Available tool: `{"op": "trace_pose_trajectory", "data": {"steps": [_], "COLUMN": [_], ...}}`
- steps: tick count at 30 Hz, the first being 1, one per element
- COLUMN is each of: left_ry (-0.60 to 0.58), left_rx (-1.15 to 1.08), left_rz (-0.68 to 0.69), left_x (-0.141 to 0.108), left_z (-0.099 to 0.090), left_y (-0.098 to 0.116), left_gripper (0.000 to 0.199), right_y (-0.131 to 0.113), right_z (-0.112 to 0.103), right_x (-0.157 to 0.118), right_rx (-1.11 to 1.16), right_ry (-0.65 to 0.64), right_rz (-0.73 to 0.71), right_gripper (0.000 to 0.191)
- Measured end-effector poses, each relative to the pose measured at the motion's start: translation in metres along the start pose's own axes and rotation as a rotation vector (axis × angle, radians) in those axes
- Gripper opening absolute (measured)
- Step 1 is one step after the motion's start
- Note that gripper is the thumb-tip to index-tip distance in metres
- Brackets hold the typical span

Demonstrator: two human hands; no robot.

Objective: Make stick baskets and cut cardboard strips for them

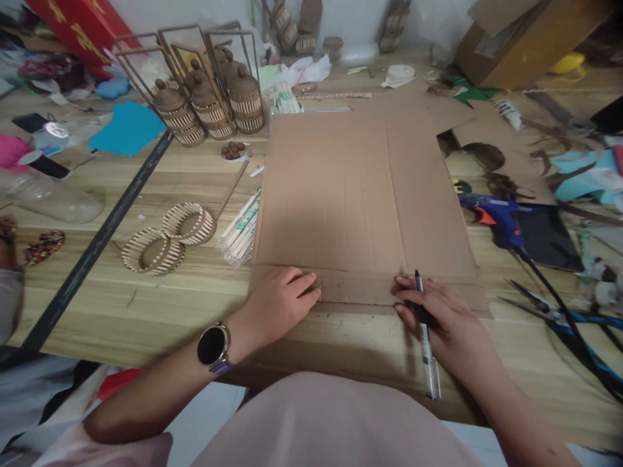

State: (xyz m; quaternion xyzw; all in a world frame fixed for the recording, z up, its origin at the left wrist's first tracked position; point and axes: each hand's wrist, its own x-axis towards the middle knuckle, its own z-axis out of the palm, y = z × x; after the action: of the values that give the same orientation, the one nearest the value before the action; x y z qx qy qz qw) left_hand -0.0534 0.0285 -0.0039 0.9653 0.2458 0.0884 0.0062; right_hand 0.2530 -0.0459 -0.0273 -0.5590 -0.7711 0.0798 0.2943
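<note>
A large sheet of brown cardboard (pixel 331 188) lies flat on the wooden table in front of me. Along its near edge runs a narrow cardboard strip (pixel 355 288). My left hand (pixel 282 298), with a watch on the wrist, rests on the strip's left part, fingers stretched out over it. At the strip's right part is my right hand (pixel 438 318), holding a pen (pixel 426 353) between the fingers. The pen's dark end points away from me and its clear end towards me. My right fingertips touch the cardboard.
Left of the sheet are two striped rings (pixel 153 251), a bag of sticks (pixel 241 227), a bowl of brown balls (pixel 234 152) and several lantern-like pieces (pixel 209 107). To the right lie a blue glue gun (pixel 501 217) and pliers (pixel 549 311). Another person's hand (pixel 7 243) shows far left.
</note>
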Motion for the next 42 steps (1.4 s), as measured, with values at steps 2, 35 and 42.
{"op": "trace_pose_trajectory", "data": {"steps": [2,35,42], "left_ry": [-0.041,-0.676,-0.702], "left_rx": [0.003,-0.139,-0.144], "left_rz": [0.009,0.287,0.279], "left_x": [0.002,0.101,0.101], "left_z": [-0.003,-0.04,-0.043], "left_y": [-0.002,-0.027,-0.026], "left_gripper": [0.021,0.057,0.06], "right_y": [0.0,-0.086,-0.087], "right_z": [0.0,0.052,0.05], "right_x": [0.0,0.021,0.022], "right_rx": [0.0,0.315,0.303], "right_ry": [0.003,0.051,0.05], "right_rz": [-0.004,0.252,0.278], "right_gripper": [0.011,0.006,0.01]}}
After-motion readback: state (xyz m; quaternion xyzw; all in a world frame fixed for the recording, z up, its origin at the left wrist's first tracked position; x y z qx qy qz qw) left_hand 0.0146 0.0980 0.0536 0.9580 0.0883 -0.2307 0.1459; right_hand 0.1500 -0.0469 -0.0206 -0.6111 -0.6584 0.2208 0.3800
